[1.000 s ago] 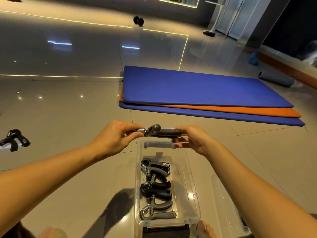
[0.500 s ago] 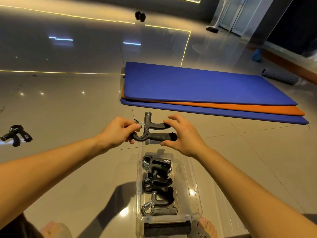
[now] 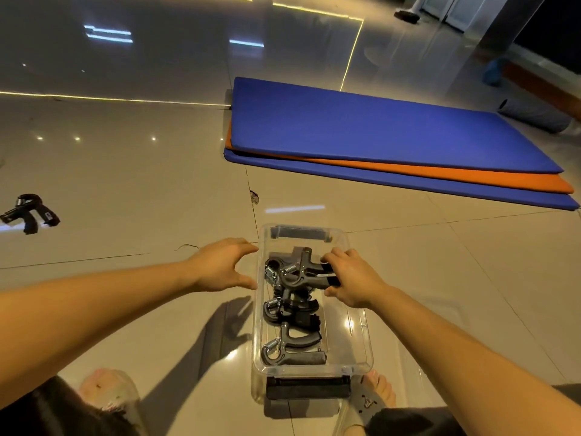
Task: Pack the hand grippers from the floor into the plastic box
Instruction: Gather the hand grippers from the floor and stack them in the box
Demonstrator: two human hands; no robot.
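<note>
The right hand (image 3: 355, 283) grips a hand gripper (image 3: 301, 275) by its handles, down in the far end of the plastic box (image 3: 360, 336); the left hand (image 3: 220, 265) is loose, fingers spread, just beside the box at 9 o'clock; other grippers (image 3: 292, 347) lie inside, nearer; black grippers (image 3: 30, 212) sit on the floor (image 3: 141, 190) at 10 o'clock.

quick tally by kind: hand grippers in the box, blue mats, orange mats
hand grippers in the plastic box: 4, one held by the right hand
blue mats: 2
orange mat: 1
total: 7
</note>
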